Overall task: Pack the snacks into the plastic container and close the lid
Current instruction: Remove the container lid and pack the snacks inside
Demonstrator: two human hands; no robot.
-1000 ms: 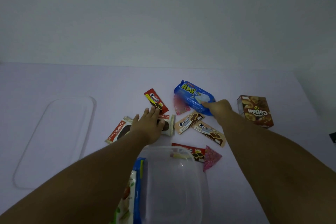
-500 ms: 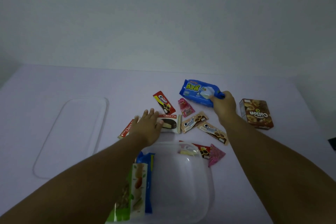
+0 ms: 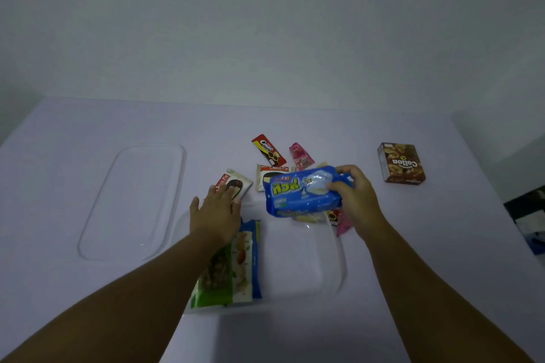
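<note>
Now | gripping blue pack (image 3: 300,191) crosswise in right hand (image 3: 358,200), over far rim of container (image 3: 339,259) | left hand (image 3: 215,212) flat on Choco Pie (image 3: 236,184)

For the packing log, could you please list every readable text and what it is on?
"Choco Pie": wrapper under the left hand.
"Choco Pie": second wrapper.
"Oreo": red stick pack.
"Collon": brown box, upside down.
Blue packet, pink sachet, green bag: too blurred to read.
</note>
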